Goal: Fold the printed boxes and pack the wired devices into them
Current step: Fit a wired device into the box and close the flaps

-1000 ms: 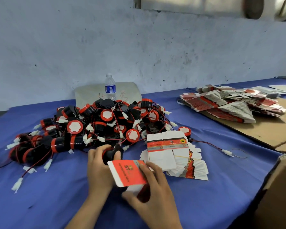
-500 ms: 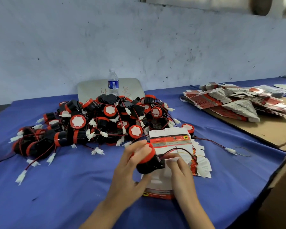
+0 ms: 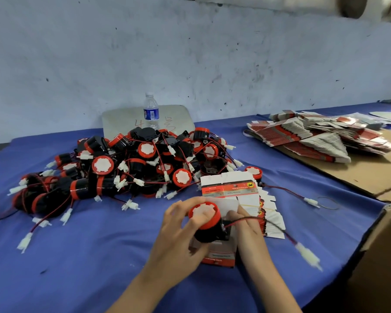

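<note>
**Device going into a printed box at the near edge of the bench**

From the head view, our left hand (image 3: 178, 240) curls round a black wired device (image 3: 207, 224) with a red cap, fingers wrapped over its top and side. The device sits in the mouth of a folded printed box (image 3: 219, 254), which stands on the blue bench (image 3: 88, 256) at about 6 o'clock in the frame. Our right hand (image 3: 244, 224) is at the box's far right side with its fingers bent against the open flap; we cannot tell whether they pinch the flap or only press it. The device's red and black wire (image 3: 278, 229) runs out over the right wrist toward 4 o'clock and ends in a blurred white connector (image 3: 307, 256).

Just past the hands, toward 1 o'clock, lies a fanned stack of flat boxes (image 3: 233, 188). A large pile of devices (image 3: 131, 168) with tangled wires fills the bench from 9 to 12 o'clock. Behind it a water bottle (image 3: 151, 112) stands upright in front of a pale board (image 3: 122, 118) leaning on the wall. At 2 o'clock a second heap of flat boxes (image 3: 314, 136) rests on a cardboard sheet (image 3: 370, 175). A brown carton (image 3: 384, 256) shows at 4 o'clock
</note>
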`<state>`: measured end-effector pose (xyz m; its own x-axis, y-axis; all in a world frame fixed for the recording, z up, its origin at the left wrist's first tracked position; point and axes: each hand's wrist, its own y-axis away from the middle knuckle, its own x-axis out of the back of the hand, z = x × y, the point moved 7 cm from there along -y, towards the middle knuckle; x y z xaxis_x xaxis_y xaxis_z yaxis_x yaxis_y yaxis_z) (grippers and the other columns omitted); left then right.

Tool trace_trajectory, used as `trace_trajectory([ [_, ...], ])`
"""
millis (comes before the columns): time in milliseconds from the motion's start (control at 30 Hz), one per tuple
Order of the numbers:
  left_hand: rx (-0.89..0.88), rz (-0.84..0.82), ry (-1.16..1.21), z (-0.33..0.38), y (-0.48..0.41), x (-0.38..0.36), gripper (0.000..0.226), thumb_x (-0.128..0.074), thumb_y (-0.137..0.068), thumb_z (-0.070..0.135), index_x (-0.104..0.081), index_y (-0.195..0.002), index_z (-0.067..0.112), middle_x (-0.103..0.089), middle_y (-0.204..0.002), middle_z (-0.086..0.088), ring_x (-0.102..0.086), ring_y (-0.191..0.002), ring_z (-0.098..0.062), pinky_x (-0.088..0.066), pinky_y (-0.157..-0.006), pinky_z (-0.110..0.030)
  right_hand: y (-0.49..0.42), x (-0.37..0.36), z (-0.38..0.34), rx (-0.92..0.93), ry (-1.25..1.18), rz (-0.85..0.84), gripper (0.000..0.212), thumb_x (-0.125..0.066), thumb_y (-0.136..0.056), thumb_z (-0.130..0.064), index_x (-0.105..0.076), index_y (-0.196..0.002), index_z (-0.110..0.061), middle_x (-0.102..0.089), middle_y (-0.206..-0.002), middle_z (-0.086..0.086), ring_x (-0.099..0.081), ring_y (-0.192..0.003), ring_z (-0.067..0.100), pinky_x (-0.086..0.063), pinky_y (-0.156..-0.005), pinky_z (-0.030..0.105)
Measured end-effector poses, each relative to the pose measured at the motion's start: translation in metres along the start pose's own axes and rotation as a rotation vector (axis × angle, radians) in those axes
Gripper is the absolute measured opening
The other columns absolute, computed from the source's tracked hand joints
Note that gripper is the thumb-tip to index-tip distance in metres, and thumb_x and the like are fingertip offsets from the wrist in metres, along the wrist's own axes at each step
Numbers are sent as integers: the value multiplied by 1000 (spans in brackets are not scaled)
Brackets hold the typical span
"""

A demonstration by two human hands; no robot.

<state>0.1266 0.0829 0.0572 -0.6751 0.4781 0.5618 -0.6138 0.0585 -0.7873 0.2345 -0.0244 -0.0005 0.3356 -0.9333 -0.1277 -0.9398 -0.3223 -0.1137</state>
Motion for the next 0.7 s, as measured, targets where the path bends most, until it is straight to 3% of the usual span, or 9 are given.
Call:
trace_trajectory([
  [100, 23, -96, 16, 0, 2, -4, 52, -58, -72, 20, -46, -123, 26, -39, -141, 9, -32, -134, -4, -37, -99, -63, -4, 2, 4, 4, 19, -12, 24, -45, -98, -8, -58, -83, 5, -59, -81, 10, -53, -75, 19, -44, -68, 27],
  [200, 41, -165, 55, 0, 6, -8, 47, -58, -75, 29, -48, -121, 26, -43, -139, 6, -38, -131, -7, -29, -109, -60, -6, 3, 8, -33, -3, -12, 30, -36, -101, -4, -55, -79, -6, -52, -73, 6, -48, -63, 11, -40, -59, 20],
  [367, 87, -119, 118, -2, 1, -5, 33, -64, -79, 32, -48, -108, 28, -54, -125, 11, -49, -115, -10, -43, -95, -38, -5, 2, 4, 3, 28, -18, 40, -39, -99, -5, -52, -65, -21, -50, -66, -4, -45, -61, 9, -38, -58, 19],
  [433, 82, -141, 121, -2, 1, -7, 34, -65, -79, 30, -46, -107, 29, -52, -127, 12, -48, -114, -14, -44, -92, -31, -4, 0, 2, 8, -12, -22, 30, -46, -90, -16, -57, -63, -21, -55, -65, -3, -49, -65, 14, -41, -63, 26],
  [533, 58, -180, 33, -4, 2, -11, 36, -62, -78, 28, -50, -112, 31, -48, -123, 10, -44, -111, -17, -44, -92, -24, -4, 1, 4, -26, -106, -13, 18, -51, -87, -15, -67, -78, -13, -65, -83, 12, -58, -82, 25, -46, -81, 41],
  [633, 75, -206, 12, -5, 1, -14, 35, -60, -75, 25, -59, -109, 32, -51, -118, 7, -44, -109, -19, -46, -90, -30, -6, 0, 4, -23, -92, -7, 20, -49, -82, -14, -63, -68, -16, -59, -71, 3, -51, -75, 22, -42, -75, 38],
  [700, 83, -218, 3, -5, 2, -16, 33, -59, -75, 24, -65, -108, 30, -54, -117, 6, -45, -109, -19, -47, -89, -35, -6, -1, 1, 11, -60, -19, 43, -45, -87, 1, -63, -58, -24, -55, -57, -10, -48, -62, 14, -42, -64, 26],
])
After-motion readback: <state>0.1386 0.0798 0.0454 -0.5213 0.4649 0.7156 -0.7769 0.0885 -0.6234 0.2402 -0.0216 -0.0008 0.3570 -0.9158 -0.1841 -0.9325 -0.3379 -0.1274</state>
